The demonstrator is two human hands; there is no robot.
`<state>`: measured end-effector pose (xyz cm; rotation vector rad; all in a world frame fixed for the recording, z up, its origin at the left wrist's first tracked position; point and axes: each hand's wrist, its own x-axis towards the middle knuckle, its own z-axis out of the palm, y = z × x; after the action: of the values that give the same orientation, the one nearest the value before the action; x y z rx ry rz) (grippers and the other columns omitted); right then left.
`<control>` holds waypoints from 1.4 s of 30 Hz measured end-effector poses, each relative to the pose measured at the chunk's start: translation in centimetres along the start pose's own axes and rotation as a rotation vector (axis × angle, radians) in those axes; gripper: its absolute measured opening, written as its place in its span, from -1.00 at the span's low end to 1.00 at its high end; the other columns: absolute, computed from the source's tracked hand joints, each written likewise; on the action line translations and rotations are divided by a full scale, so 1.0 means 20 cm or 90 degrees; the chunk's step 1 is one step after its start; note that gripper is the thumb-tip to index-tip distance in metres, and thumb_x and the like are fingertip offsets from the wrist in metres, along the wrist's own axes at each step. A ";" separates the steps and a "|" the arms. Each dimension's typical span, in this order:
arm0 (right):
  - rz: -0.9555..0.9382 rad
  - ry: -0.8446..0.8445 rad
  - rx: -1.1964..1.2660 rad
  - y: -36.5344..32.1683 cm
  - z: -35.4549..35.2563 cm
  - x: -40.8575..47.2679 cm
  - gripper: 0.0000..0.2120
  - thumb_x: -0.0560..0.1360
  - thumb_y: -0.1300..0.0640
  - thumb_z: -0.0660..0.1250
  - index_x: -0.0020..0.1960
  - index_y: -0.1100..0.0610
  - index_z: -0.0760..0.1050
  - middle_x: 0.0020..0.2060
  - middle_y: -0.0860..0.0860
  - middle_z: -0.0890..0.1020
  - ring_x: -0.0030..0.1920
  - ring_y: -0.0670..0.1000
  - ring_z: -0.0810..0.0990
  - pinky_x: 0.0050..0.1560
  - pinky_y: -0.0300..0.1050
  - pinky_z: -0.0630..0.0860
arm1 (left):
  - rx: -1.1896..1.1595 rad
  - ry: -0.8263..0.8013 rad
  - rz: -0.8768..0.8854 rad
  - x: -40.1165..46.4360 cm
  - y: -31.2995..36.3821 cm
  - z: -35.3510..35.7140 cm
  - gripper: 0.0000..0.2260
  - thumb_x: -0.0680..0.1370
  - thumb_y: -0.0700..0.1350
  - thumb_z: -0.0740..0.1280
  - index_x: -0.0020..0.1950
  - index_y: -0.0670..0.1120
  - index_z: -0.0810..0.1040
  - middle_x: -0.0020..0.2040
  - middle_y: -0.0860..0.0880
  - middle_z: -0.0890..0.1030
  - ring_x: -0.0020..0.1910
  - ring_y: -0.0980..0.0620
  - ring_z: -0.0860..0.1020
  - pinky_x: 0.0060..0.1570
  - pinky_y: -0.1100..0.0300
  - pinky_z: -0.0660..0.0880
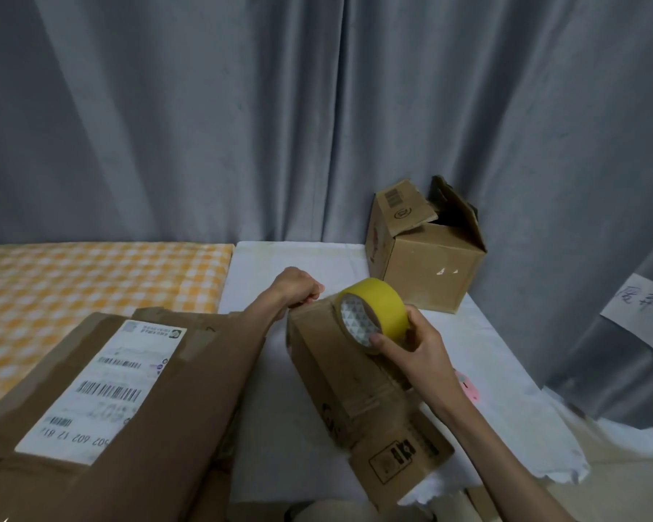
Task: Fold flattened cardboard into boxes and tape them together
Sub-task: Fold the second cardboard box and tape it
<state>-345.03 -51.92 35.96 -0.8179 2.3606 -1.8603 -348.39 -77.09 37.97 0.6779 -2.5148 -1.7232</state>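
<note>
A small folded cardboard box lies on its side on the white sheet in the middle. My right hand grips a yellow tape roll and holds it against the box's far top edge. My left hand reaches over the far end of the box with curled fingers and appears to pinch the tape's end there. The box's near flaps hang open toward me.
A large flattened cardboard piece with a white shipping label lies at the left front. Another brown box with open flaps stands at the back right by the grey curtain. An orange checked cloth covers the left side.
</note>
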 end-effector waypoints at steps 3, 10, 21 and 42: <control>0.003 -0.001 0.000 0.00 0.00 0.01 -0.62 0.46 0.01 0.52 0.24 -0.06 0.53 0.08 -0.09 0.68 0.09 -0.05 0.66 0.10 0.04 0.62 | 0.031 -0.004 -0.018 0.02 -0.02 0.01 -0.82 0.50 -0.12 0.44 -0.10 -0.25 0.64 -0.20 -0.15 0.60 -0.18 -0.08 0.54 -0.15 0.12 0.45; 0.006 0.005 -0.009 0.00 0.02 0.00 -0.61 0.47 0.01 0.49 0.25 -0.02 0.52 0.06 -0.12 0.68 0.06 -0.11 0.65 0.07 -0.09 0.63 | 0.193 0.002 -0.015 0.05 0.00 0.04 -0.64 0.48 0.02 0.46 0.14 -0.21 0.60 0.15 -0.13 0.61 0.15 -0.11 0.56 0.09 0.12 0.52; -0.020 0.127 -0.279 0.07 0.11 0.00 -0.59 0.32 -0.34 0.29 0.02 -0.15 0.30 -0.30 -0.07 0.53 -0.27 -0.09 0.53 -0.35 -0.02 0.45 | 0.106 0.072 0.210 -0.07 -0.11 0.07 -0.88 0.52 -0.20 0.41 -0.03 -0.09 0.74 -0.02 -0.03 0.72 -0.22 0.36 0.51 -0.20 0.65 0.35; -0.040 0.108 -0.080 -0.06 -0.07 -0.03 -0.76 0.32 0.06 0.36 -0.02 0.08 0.51 -0.19 0.07 0.60 -0.15 0.10 0.59 -0.19 0.13 0.54 | 0.027 0.229 0.159 -0.19 -0.19 0.07 -0.94 0.48 -0.16 0.48 -0.10 -0.10 0.74 -0.13 -0.05 0.73 -0.17 0.15 0.60 -0.35 0.60 0.36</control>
<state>-344.51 -50.67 37.36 -0.7808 2.6073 -1.8913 -344.00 -75.55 34.82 0.5843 -2.2795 -1.3336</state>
